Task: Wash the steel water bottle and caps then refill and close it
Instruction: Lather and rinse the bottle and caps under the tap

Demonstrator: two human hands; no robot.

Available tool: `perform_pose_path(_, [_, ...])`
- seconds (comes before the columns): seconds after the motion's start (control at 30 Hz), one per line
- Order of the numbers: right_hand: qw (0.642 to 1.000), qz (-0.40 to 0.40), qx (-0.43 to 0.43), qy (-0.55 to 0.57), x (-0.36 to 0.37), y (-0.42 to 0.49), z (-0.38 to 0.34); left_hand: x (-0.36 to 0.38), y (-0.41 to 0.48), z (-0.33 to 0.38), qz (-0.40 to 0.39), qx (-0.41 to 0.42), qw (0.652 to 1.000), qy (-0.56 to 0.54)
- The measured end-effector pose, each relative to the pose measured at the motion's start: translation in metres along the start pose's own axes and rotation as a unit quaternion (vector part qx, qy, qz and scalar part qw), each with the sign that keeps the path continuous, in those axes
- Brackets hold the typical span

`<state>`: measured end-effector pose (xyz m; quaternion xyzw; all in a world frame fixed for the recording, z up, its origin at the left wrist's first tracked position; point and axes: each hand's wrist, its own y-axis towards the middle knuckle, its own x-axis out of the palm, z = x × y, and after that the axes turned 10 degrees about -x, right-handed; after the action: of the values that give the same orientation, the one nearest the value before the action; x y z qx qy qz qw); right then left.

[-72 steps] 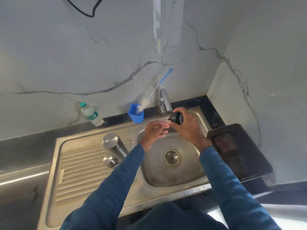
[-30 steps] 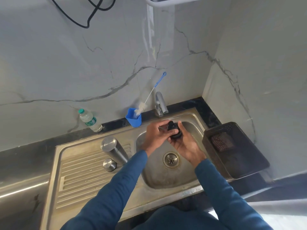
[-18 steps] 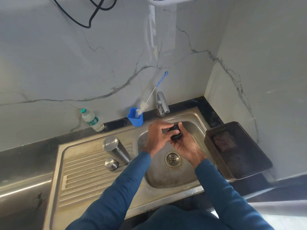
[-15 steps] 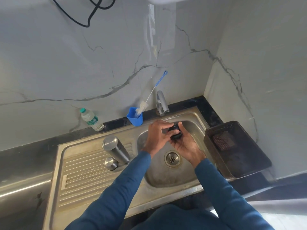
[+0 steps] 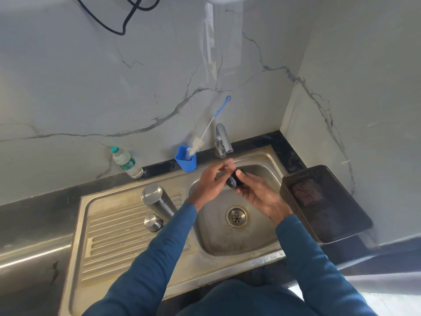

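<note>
Right hand: the right hand (image 5: 259,195) is over the basin, fingers and thumb curled round the black cap (image 5: 234,180), thumb tip on its top.
Left hand: the left hand (image 5: 213,182) comes in from the other side, fingers bent in against the cap's left face; whether they pinch it or just rub it, I cannot tell.
Black cap: caught between the two hands, tilted, just below the tap (image 5: 222,140).
Below the fingers: the drain (image 5: 237,216) sits in the bottom of the sink (image 5: 227,261).
Left of the fingers: the steel water bottle (image 5: 157,200) stands on the ribbed drainboard, and the steel cap (image 5: 153,222) rests just beside its base on the near side.
Beyond the fingers: a blue cup (image 5: 186,161) at the sink's back edge holds a bottle brush (image 5: 206,131) leaning against the marble wall.
Far left: a plastic bottle (image 5: 126,162) with a green lid stands well apart by the wall.
Right of the fingers: a dark tray (image 5: 337,226) at the sink's edge, with a scouring pad (image 5: 307,194) inside.
</note>
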<state>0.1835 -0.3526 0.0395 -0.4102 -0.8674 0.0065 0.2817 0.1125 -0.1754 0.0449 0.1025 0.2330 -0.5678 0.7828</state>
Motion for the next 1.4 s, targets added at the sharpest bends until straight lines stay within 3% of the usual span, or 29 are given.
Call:
perform_pose_path(0.1, [0.999, 0.006, -0.032, -0.031, 0.0, 0.0, -0.002, -0.001, -0.004, 0.0, 0.037, -0.072, 0.994, -0.074])
perform_pose_path(0.2, [0.992, 0.044, -0.06, -0.097, 0.005, -0.003, -0.004, -0.001, -0.01, -0.002, 0.012, -0.124, 0.977, -0.175])
perform_pose_path(0.33, [0.977, 0.029, -0.063, -0.204, 0.011, -0.007, -0.001, -0.002, -0.016, -0.008, -0.013, -0.096, 0.979, -0.18])
perform_pose_path(0.5, [0.942, -0.02, -0.044, -0.331, 0.018, -0.011, -0.003, -0.004, -0.02, -0.004, 0.011, -0.078, 0.983, -0.168])
perform_pose_path(0.63, [0.873, -0.062, -0.126, -0.467, 0.03, -0.011, -0.028, -0.012, -0.016, 0.001, 0.044, -0.094, 0.972, -0.21])
perform_pose_path(0.73, [0.779, -0.018, -0.273, -0.565, 0.049, -0.004, -0.063, -0.017, -0.009, 0.007, 0.072, -0.105, 0.967, -0.222])
perform_pose_path(0.77, [0.746, -0.003, -0.348, -0.568, 0.056, -0.003, -0.077, -0.019, -0.008, 0.009, 0.081, -0.104, 0.966, -0.222])
perform_pose_path(0.83, [0.716, 0.043, -0.465, -0.519, 0.071, -0.006, -0.1, -0.023, -0.007, 0.013, 0.094, -0.1, 0.966, -0.217])
perform_pose_path(0.9, [0.692, 0.12, -0.519, -0.487, 0.081, -0.014, -0.104, -0.024, -0.007, 0.013, 0.101, -0.103, 0.967, -0.21])
perform_pose_path(0.97, [0.708, 0.16, -0.5, -0.472, 0.062, -0.009, -0.064, -0.022, -0.009, 0.01, 0.109, -0.111, 0.966, -0.205])
perform_pose_path(1.0, [0.738, 0.152, -0.425, -0.502, 0.042, -0.002, -0.029, -0.02, -0.011, 0.007, 0.114, -0.115, 0.966, -0.199])
perform_pose_path(1.03, [0.769, 0.116, -0.287, -0.559, 0.021, 0.003, 0.01, -0.017, -0.014, 0.003, 0.12, -0.12, 0.967, -0.19])
perform_pose_path(1.1, [0.766, 0.053, 0.012, -0.64, -0.014, 0.001, 0.075, -0.012, -0.021, -0.007, 0.117, -0.14, 0.967, -0.177])
perform_pose_path(1.13, [0.766, 0.059, 0.062, -0.637, -0.024, -0.002, 0.095, -0.01, -0.025, -0.013, 0.107, -0.149, 0.968, -0.17])
perform_pose_path(1.23, [0.794, 0.094, -0.009, -0.6, -0.024, 0.003, 0.09, -0.003, -0.03, -0.022, 0.097, -0.174, 0.967, -0.16])
perform_pose_path(1.4, [0.793, 0.08, -0.165, -0.581, 0.008, 0.012, 0.006, 0.006, -0.022, -0.017, 0.08, -0.193, 0.965, -0.155])
